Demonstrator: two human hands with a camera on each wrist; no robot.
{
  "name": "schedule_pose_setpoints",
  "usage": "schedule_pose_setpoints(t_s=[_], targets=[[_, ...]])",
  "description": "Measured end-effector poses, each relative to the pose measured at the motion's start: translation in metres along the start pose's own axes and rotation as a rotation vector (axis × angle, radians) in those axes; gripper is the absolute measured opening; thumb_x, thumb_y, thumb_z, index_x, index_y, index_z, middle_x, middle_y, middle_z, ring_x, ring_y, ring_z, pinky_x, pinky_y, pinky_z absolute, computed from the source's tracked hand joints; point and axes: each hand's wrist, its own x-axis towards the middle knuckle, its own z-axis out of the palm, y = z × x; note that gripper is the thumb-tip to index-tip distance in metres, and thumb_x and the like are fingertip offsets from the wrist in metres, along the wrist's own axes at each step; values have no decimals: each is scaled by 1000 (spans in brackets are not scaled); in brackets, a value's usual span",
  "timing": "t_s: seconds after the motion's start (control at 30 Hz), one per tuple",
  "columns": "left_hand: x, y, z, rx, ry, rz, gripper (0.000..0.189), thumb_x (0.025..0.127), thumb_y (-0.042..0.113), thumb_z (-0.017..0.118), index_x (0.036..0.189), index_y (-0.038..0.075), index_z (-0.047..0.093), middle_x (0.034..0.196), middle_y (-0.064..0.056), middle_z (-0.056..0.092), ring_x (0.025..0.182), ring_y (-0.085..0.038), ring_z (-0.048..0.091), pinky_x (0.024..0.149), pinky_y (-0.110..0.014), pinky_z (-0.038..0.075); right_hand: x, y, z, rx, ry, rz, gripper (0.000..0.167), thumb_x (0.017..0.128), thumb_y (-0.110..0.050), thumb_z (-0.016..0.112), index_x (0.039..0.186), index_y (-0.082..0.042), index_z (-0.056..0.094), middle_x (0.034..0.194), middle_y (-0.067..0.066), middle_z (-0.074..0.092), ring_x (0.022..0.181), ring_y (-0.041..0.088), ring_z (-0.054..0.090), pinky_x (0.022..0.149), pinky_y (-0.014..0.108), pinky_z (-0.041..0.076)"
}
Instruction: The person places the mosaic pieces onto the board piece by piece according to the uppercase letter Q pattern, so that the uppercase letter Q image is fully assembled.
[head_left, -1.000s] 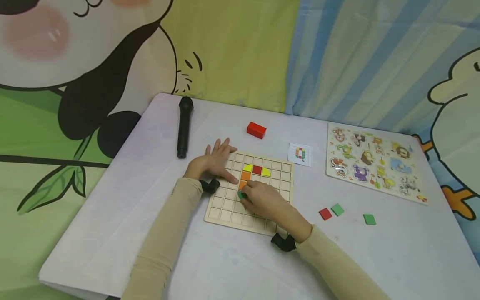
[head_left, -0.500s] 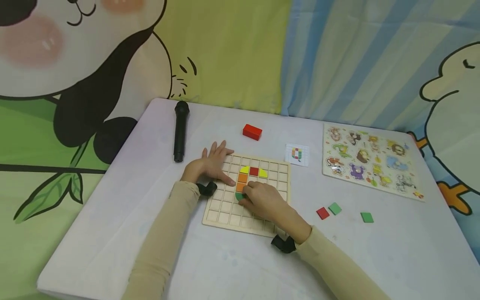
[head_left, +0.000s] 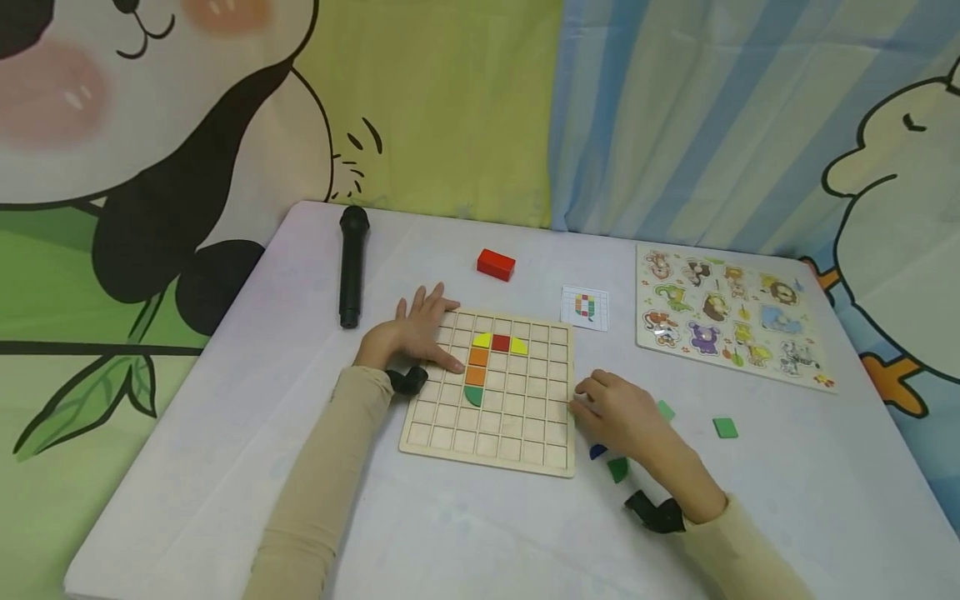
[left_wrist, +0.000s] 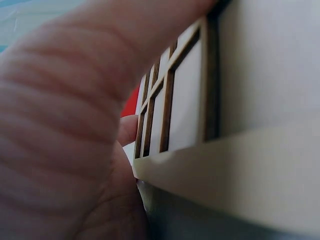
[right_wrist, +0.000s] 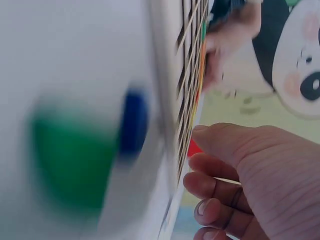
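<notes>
My left hand (head_left: 408, 335) lies spread at the upper left edge of a wooden grid board (head_left: 432, 436), its thumb reaching over the cells. On the board, two yellow corner pieces (head_left: 518, 346) flank a red tile (head_left: 500, 342). Below the left one run two orange tiles (head_left: 476, 376) and a green rounded piece (head_left: 473, 395). My right hand (head_left: 626, 417) hovers beside the board's right edge, fingers loosely bent, with nothing between thumb and fingertips in the right wrist view. Near it lie a dark green piece (head_left: 618, 469), a blue piece (head_left: 597, 451) and a light green tile (head_left: 665, 410), partly hidden.
A pattern card (head_left: 585, 308) lies past the board's upper right corner, beside an animal puzzle (head_left: 735, 317). Behind the board is a red block (head_left: 496, 264); a black microphone (head_left: 352, 267) lies at back left. Another green tile (head_left: 725, 427) sits at right.
My right hand has left the green rounded piece, now in its cell, and moved right off the board. My left hand stays at the board's edge. The head view has shifted slightly.
</notes>
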Motion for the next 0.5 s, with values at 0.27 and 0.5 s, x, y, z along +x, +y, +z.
schedule_pose_setpoints(t_s=[0.27, 0.5], targets=[[-5, 4, -3, -28, 5, 15, 116, 67, 58, 82, 154, 15, 18, 163, -12, -17, 148, -36, -21, 115, -61, -14, -38, 42, -15, -36, -83, 206, 29, 81, -24, 79, 100, -2, 70, 86, 4, 61, 71, 15, 52, 62, 31, 49], [0, -1, 0, -33, 10, 4, 114, 68, 55, 82, 155, 17, 18, 163, -11, -18, 147, -35, -23, 115, -60, -14, -52, 53, -12, -32, -85, 240, 30, 80, -24, 80, 95, -1, 67, 87, 5, 60, 72, 17, 52, 66, 34, 52]])
